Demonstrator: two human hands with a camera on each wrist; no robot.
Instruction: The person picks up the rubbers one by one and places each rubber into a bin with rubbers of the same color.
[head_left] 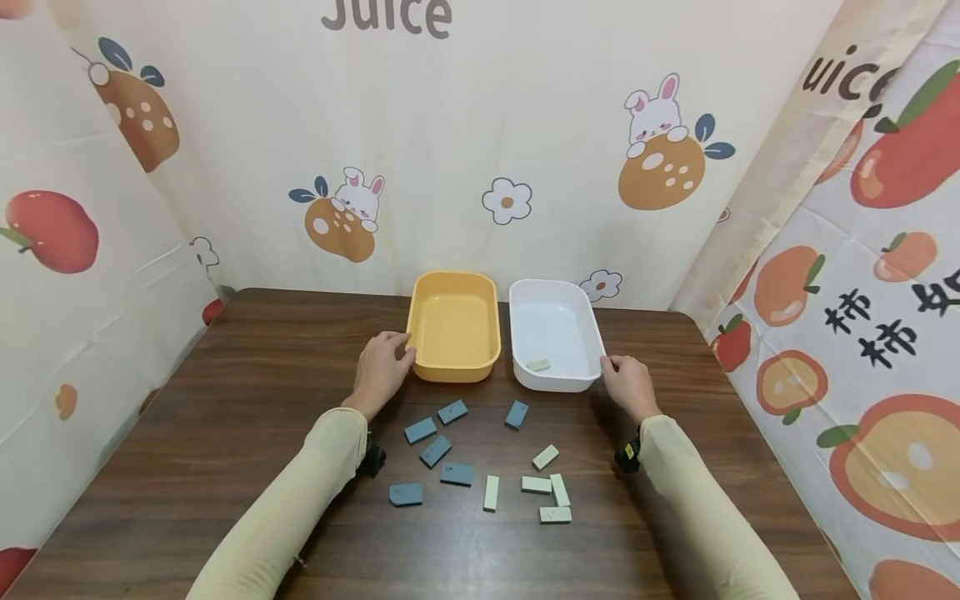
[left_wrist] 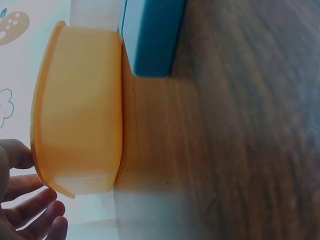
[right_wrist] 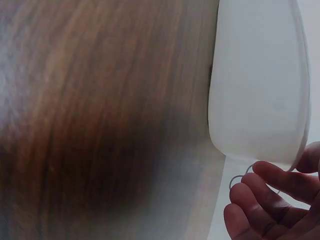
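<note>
At the back of the table, a yellow plastic tub [head_left: 453, 374] stands beside a white one [head_left: 556, 383]. My left hand [head_left: 382, 369] pinches the yellow tub's left rim between thumb and fingers, as the left wrist view shows. On the other side, my right hand [head_left: 627, 385] has thumb and index finger on the white tub's right rim, its other fingers loosely bent below. Inside the white tub lies one pale green block [head_left: 538, 365]. The yellow tub holds nothing that shows.
In front of the tubs lie several blue-grey blocks [head_left: 435, 451], mostly to the left, one [head_left: 516, 415] nearer the white tub. Several pale green blocks [head_left: 536, 485] lie to the right of the middle. A printed curtain [head_left: 450, 125] hangs right behind the dark wooden table [head_left: 285, 375].
</note>
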